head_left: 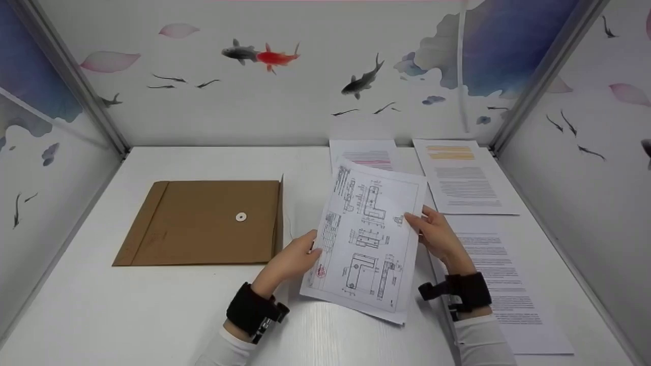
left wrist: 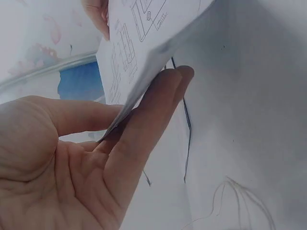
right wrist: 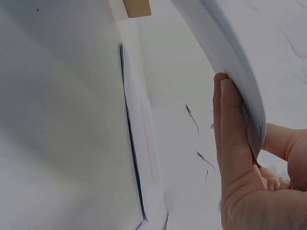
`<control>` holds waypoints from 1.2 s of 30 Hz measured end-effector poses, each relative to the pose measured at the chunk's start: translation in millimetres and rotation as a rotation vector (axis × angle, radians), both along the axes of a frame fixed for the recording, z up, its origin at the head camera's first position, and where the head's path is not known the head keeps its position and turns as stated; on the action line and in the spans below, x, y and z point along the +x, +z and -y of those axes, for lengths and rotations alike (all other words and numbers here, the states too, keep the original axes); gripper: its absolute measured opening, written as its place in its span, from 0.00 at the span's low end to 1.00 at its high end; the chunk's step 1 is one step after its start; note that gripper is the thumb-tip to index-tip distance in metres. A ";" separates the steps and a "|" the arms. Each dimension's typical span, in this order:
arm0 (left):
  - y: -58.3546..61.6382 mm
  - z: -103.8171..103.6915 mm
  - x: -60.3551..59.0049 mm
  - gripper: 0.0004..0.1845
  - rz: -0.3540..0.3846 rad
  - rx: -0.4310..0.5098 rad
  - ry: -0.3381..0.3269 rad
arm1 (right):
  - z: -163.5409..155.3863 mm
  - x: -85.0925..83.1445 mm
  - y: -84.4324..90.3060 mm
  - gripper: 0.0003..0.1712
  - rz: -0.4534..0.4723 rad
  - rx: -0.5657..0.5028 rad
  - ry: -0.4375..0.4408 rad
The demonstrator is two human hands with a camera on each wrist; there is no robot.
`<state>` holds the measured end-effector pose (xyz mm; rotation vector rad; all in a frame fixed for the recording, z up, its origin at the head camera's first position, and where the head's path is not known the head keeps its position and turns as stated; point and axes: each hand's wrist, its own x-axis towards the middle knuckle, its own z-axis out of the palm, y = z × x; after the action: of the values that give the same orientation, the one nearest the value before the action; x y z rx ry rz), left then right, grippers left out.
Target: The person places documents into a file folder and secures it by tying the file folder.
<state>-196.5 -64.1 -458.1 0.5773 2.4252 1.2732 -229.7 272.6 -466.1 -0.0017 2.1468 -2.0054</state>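
A stack of paper sheets point(head_left: 366, 239) is held up above the table, its top sheet printed with technical drawings and a small red stamp. My left hand point(head_left: 295, 256) pinches its left edge, thumb on top and fingers beneath, as the left wrist view shows on the sheets point(left wrist: 139, 62). At the opposite edge my right hand point(head_left: 437, 234) pinches the stack between thumb and fingers; in the right wrist view the sheets point(right wrist: 235, 62) bow slightly. Left of the hands lies a brown paper envelope point(head_left: 203, 223) with a white round button and a raised right flap.
Behind the held sheets lies a page with pink highlighting point(head_left: 363, 152). To the right are a page with orange highlighting point(head_left: 460, 178) and a text page point(head_left: 508, 290) nearer the front. Thin string point(left wrist: 235, 191) shows on the table. Patterned walls point(head_left: 315, 76) enclose the table.
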 end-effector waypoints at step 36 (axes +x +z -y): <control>10.8 58.8 -52.6 0.28 0.488 0.307 -0.269 | -4.6 2.4 9.5 0.27 0.054 -0.064 -0.080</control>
<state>-249.1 -122.8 -447.3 0.5678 1.7123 1.4729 -227.3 277.3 -456.5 0.1297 2.0803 -2.0918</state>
